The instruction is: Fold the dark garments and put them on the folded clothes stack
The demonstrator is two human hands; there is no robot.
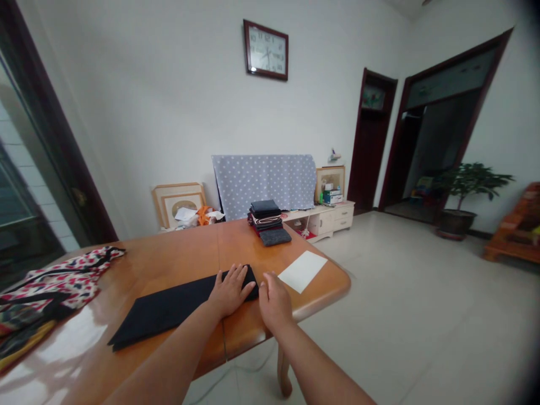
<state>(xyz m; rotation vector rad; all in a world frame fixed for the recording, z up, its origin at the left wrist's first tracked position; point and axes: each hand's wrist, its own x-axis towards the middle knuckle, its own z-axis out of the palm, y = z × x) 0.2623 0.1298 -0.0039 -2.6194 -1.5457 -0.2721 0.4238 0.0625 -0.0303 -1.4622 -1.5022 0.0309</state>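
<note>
A long, narrow folded black garment [164,306], much like trousers folded lengthwise, lies slantwise across the wooden table. Its right end is doubled over in a thicker fold. My left hand [230,289] rests flat on that end with the fingers spread. Just past the same end is my right hand [276,301], its fingers curled in and the thumb against them. The inside of its grip is hidden, and I cannot tell whether it touches the cloth. Farther back stands a stack of folded dark clothes [266,222].
A pale sheet of paper [302,271] lies by the right rounded edge of the table [194,247]. Patterned clothes [63,281] are heaped at the left. Behind are a low white cabinet [337,218], a dotted cloth cover [265,180] and framed pictures [179,197].
</note>
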